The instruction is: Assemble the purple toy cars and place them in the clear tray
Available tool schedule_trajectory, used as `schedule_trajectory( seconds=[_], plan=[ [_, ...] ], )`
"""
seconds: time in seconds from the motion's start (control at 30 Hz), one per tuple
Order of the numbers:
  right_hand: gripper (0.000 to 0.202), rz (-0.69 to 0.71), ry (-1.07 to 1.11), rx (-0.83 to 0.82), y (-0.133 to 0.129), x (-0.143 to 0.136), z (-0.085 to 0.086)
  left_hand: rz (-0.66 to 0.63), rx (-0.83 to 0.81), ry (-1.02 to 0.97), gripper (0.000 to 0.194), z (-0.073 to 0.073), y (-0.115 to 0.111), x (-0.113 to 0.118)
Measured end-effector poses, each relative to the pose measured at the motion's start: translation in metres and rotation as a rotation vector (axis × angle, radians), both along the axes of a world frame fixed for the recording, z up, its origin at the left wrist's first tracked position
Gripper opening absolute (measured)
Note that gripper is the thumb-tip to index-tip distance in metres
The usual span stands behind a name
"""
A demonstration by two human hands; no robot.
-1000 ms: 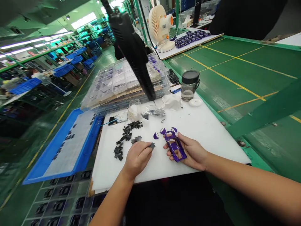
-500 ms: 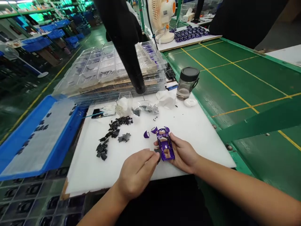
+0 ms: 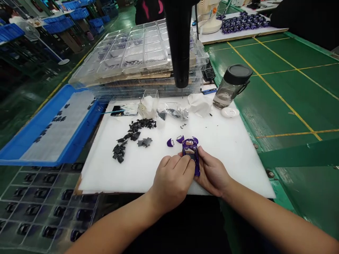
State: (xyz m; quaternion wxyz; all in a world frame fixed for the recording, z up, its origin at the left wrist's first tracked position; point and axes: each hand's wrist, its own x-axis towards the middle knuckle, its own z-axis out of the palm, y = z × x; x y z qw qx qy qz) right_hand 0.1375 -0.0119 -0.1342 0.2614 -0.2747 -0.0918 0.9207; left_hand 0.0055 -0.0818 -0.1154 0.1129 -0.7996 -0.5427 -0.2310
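Observation:
My right hand (image 3: 213, 171) is closed around a glossy purple toy car body (image 3: 196, 165), holding it just above the front of the white work board. My left hand (image 3: 173, 180) has its fingers bunched over the shell and covers much of its near left side. Under those fingertips a small dark grey sheet piece (image 3: 189, 154) lies against the middle opening of the shell; its lower part is hidden. Just beyond the car body, loose purple parts (image 3: 170, 142) rest on the board. A pile of black pieces (image 3: 119, 151) and a small grey group (image 3: 144, 142) lie to the left.
Behind the board (image 3: 100, 176) are stacked clear compartment trays (image 3: 148, 53). A black tube (image 3: 180, 53) hangs over the centre. A lidded bottle (image 3: 231, 86) and white case (image 3: 230, 112) stand at the right edge, a blue tray (image 3: 87, 132) at the left.
My left hand has moved right and brought the dark sheet piece from beside the car body onto its middle opening. The whole view has shifted too.

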Motion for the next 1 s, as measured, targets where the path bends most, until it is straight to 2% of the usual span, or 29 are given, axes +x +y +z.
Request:
schedule_trajectory(
  seconds=[0.43,0.73,1.0],
  plan=[
    [0.037,-0.022,-0.060,0.014,0.000,-0.004,-0.001,0.031,-0.123,0.006,0.025,0.002,0.000,0.000],
    [0.040,0.008,-0.100,0.060,-0.001,-0.003,-0.004,0.167,-0.042,-0.017,0.027,-0.001,-0.002,0.009],
    [0.037,0.002,-0.141,0.139,-0.002,-0.005,-0.004,0.139,-0.161,-0.021,0.022,0.004,0.000,0.008]
  ],
)
